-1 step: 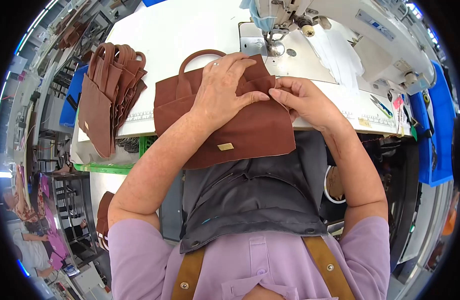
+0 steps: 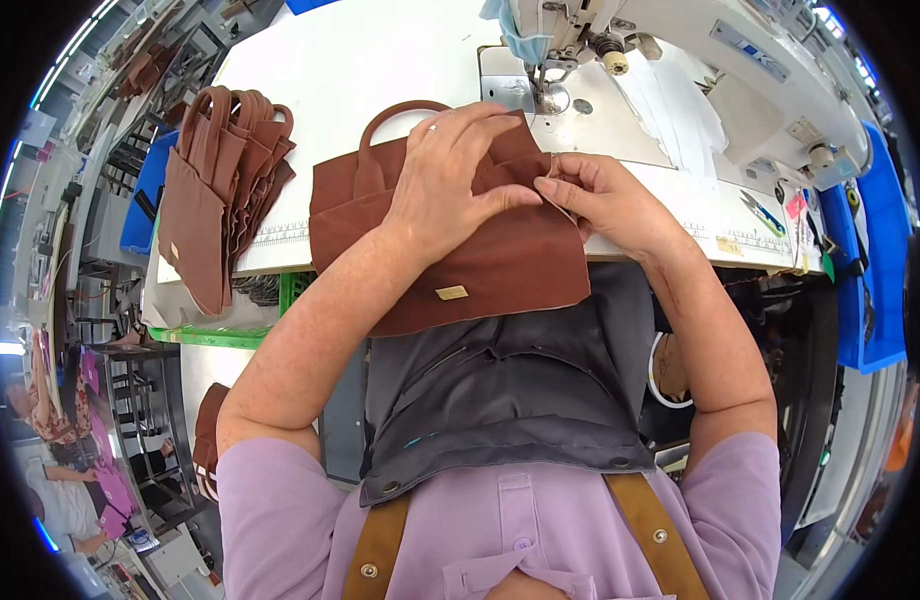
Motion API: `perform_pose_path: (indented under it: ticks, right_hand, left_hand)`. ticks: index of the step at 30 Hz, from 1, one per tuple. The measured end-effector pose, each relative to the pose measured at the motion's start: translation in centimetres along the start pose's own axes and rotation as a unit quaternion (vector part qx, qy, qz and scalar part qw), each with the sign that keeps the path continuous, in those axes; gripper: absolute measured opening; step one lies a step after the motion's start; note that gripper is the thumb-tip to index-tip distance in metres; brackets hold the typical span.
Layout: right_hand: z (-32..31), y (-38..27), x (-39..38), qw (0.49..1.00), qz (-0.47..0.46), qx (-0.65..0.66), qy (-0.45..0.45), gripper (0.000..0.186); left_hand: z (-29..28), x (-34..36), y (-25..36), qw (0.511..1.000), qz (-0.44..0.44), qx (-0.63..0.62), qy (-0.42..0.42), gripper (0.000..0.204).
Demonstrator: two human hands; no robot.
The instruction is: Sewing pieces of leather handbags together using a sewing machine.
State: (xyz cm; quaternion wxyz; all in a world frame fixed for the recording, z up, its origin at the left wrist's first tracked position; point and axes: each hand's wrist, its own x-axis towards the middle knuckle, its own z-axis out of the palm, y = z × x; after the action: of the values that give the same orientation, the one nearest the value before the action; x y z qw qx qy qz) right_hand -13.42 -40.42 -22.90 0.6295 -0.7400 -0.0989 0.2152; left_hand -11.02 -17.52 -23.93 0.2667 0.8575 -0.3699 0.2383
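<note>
A brown bag panel [image 2: 450,270] with a looped handle and a small yellowish tag lies over the table's front edge, below the sewing machine's needle area. My left hand [image 2: 450,180] rests on its upper part, fingers apart and curved toward the top, thumb stretched toward the right-hand fold. My right hand [image 2: 605,205] pinches that folded edge between thumb and fingers; some fingertips are hidden behind it. To the left sits a pile of similar brown pieces with handles [image 2: 205,200].
The sewing machine [image 2: 780,90] stands on the white table [image 2: 330,50]. Scissors [image 2: 765,215] lie at the right. Blue bins [image 2: 875,300] flank the table, and a green crate [image 2: 220,338] is below left. Other people [image 2: 55,500] are at the far left.
My left fingers and thumb have shifted very slightly on the panel, and my right thumb has moved a little at the folded edge.
</note>
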Motion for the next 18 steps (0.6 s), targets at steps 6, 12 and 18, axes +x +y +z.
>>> perform_pose_path:
  ticks: [6, 12, 18]
  right_hand:
    - [1.9, -1.0, 1.7, 0.992, -0.012, -0.114, 0.058, 0.039]
    - [0.2, 1.7, 2.5, 0.998, -0.051, 0.023, 0.026, 0.033]
    - [1.1, 1.3, 3.4, 0.989, -0.037, 0.139, -0.017, 0.034]
  left_hand:
    - [-2.9, -2.9, 5.5, 0.974, 0.132, 0.010, -0.184, 0.074]
    - [4.9, -6.8, 4.7, 0.957, 0.189, 0.203, 0.090, 0.020]
    - [2.5, -7.9, 4.5, 0.946, 0.190, 0.249, 0.079, 0.033]
